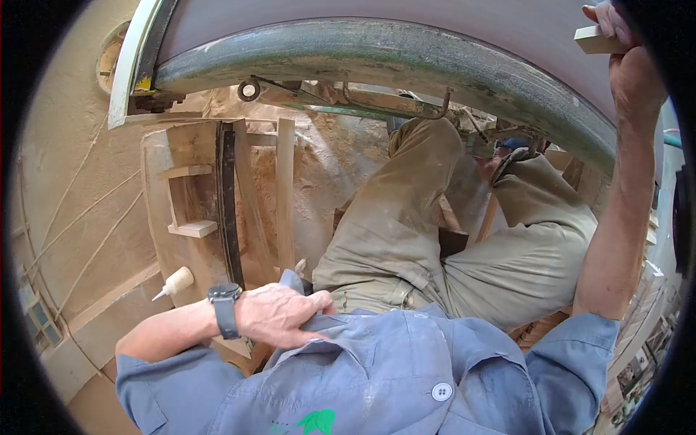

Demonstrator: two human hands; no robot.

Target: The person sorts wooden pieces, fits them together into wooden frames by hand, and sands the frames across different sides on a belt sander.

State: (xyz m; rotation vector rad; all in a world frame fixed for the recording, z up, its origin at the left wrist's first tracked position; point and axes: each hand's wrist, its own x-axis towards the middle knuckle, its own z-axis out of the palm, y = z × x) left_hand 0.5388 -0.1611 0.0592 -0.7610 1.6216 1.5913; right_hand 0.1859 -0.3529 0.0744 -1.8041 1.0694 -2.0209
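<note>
My right hand [625, 40] is raised at the upper right, fingers closed round a small pale wooden block [596, 41]. The block is beside the wide greyish sheet or belt surface [406, 18] above the rounded front bar; whether they touch I cannot tell. My left hand [277, 313], with a dark watch [225, 301] on its wrist, rests at my waist. Its thumb and fingers are closed on a fold of my blue shirt [406, 362]. Some of its fingertips are hidden in the cloth.
A worn metal bar [362, 47] curves across above my knees, with hooked rods [444, 107] under it. At left stand a dusty wooden frame [159, 196] and an upright slat [285, 192]. A glue-type bottle [174, 283] lies nearby. Cords hang along the left wall.
</note>
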